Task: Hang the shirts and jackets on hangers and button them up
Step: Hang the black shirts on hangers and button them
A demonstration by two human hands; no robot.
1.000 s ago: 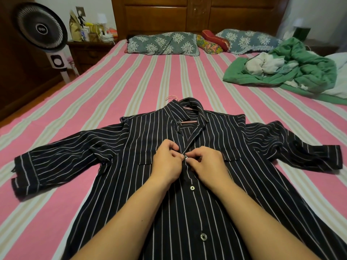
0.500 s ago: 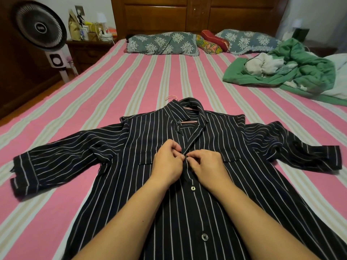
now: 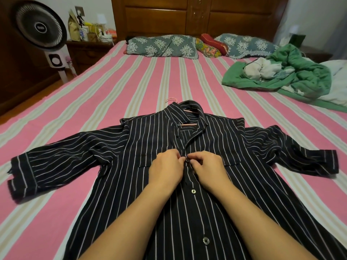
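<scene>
Both hands, left hand [image 3: 165,167] and right hand [image 3: 208,168], are pinching the shirt [image 3: 206,212] placket; collar's pointing away from them, green blanket [image 3: 293,76] lying far right.

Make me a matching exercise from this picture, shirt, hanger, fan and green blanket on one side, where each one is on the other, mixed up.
Things:
1. shirt
2. hanger
3. fan
4. green blanket

Places:
A. beside the bed, far left
B. inside the shirt's collar
C. flat on the bed under both hands
D. bunched on the bed's right side

Pairs: 1-C, 2-B, 3-A, 4-D
</scene>
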